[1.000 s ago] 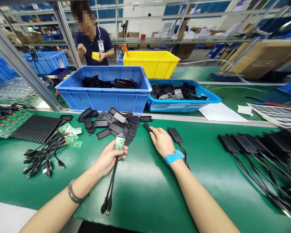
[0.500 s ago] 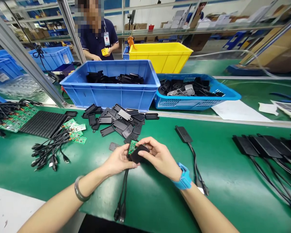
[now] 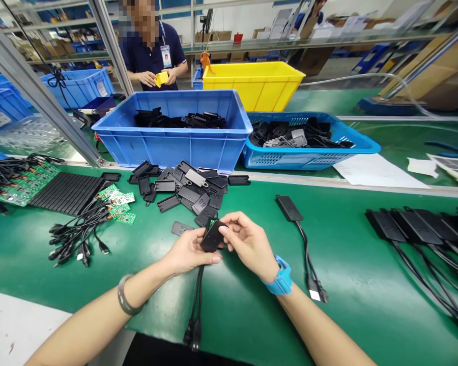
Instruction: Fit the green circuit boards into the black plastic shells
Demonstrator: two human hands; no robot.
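Both hands meet over the green mat in front of me. My left hand [image 3: 189,250] pinches a small green circuit board from below; its two black cables [image 3: 196,300] hang toward me. My right hand [image 3: 247,244] presses a black plastic cover [image 3: 212,236] over that board, so only a sliver of green shows. Just beyond lies a heap of loose black covers [image 3: 183,188]. One finished black unit with a cable [image 3: 289,208] rests to the right of my hands.
A blue crate [image 3: 168,145] and a blue basket [image 3: 309,155] of black parts stand behind, with a yellow bin [image 3: 252,86] farther back. Cabled boards [image 3: 84,229] lie left, finished units [image 3: 420,229] right. A person across the bench holds something yellow [image 3: 161,78].
My right hand picked a black cover off the mat, brought it to the board in my left hand, and now has it laid over the board.
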